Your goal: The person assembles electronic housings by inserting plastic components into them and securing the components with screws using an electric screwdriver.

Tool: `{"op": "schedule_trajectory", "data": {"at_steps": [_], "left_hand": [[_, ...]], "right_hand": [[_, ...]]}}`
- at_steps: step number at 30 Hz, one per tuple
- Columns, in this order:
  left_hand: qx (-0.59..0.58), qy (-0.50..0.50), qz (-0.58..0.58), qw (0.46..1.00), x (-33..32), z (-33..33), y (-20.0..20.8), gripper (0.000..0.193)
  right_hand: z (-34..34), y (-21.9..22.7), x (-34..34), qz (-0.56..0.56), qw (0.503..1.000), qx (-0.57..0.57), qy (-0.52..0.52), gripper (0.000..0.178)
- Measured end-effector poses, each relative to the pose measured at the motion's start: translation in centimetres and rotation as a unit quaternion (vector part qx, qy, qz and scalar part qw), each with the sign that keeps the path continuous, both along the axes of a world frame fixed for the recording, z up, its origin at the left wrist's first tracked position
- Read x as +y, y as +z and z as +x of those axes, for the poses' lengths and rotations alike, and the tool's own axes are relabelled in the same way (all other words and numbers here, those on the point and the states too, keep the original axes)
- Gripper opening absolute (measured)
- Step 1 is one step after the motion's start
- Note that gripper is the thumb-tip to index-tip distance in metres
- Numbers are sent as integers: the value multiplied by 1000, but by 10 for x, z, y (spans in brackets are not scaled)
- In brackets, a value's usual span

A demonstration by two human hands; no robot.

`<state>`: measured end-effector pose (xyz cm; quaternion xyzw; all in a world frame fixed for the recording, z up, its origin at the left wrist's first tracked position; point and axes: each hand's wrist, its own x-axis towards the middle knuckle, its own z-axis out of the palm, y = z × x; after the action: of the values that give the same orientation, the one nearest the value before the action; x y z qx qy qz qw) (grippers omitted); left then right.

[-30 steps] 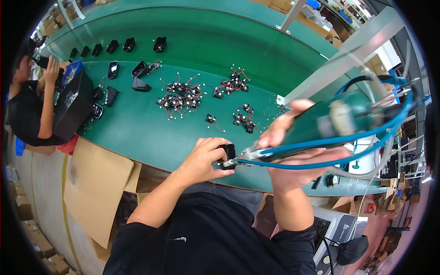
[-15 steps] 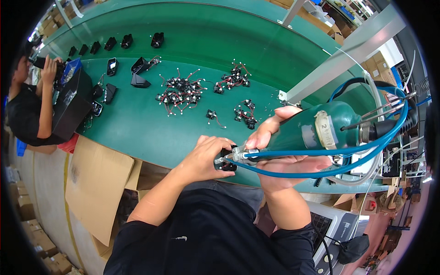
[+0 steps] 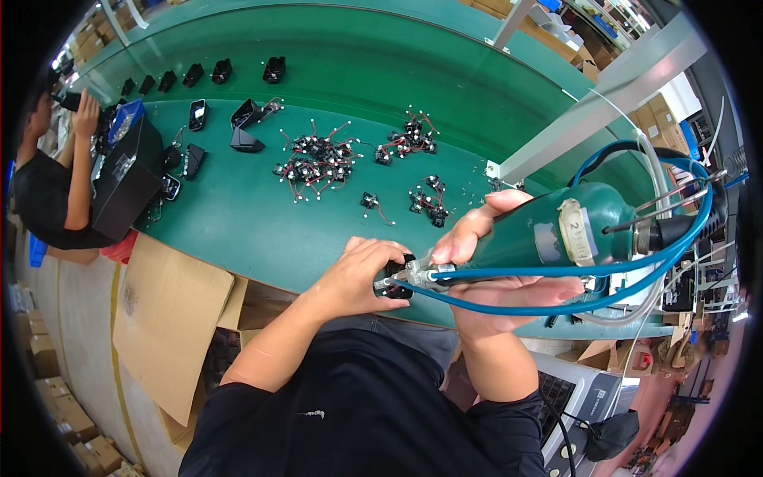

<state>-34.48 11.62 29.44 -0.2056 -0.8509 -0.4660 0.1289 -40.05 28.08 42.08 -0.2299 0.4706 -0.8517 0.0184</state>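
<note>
My left hand point(image 3: 354, 276) is closed around a small black plastic part point(image 3: 399, 291) at the front edge of the green workbench point(image 3: 238, 211). Wrapped round the body of a green power screwdriver point(image 3: 520, 236), my right hand point(image 3: 505, 300) holds it nearly level. The clear front end of the screwdriver point(image 3: 421, 274) meets the black part, though the exact contact is hidden. Blue hoses point(image 3: 556, 302) run along the tool to its front. Beyond my hands lie piles of small black parts with red wires point(image 3: 318, 163), and a single wired piece point(image 3: 369, 200) lies nearer.
Black housings point(image 3: 274, 69) stand in a row along the back. A metal post point(image 3: 596, 107) rises at the right. At the left, a co-worker point(image 3: 52, 183) sits behind a black bin point(image 3: 127, 183). A cardboard box point(image 3: 171, 318) stands below the bench's front edge.
The screwdriver's rear has dipped slightly and shifted a little right with my right hand. My left hand keeps its hold on the black part. The view has shifted slightly.
</note>
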Motion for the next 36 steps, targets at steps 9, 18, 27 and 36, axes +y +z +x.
{"op": "schedule_trajectory", "data": {"at_steps": [9,18,27,36], "left_hand": [[5,1,6,1000,0,0,1,69],[3,-6,4,1000,0,-1,3,68],[-7,-16,15,1000,0,0,1,69],[7,-16,20,1000,0,0,1,68]], "right_hand": [[0,-4,-1,1,1000,0,-4,115],[-5,-16,6,-137,983,-56,107,124],[-5,-1,1,-114,990,-23,75,118],[-4,-5,-2,-54,998,13,9,115]]}}
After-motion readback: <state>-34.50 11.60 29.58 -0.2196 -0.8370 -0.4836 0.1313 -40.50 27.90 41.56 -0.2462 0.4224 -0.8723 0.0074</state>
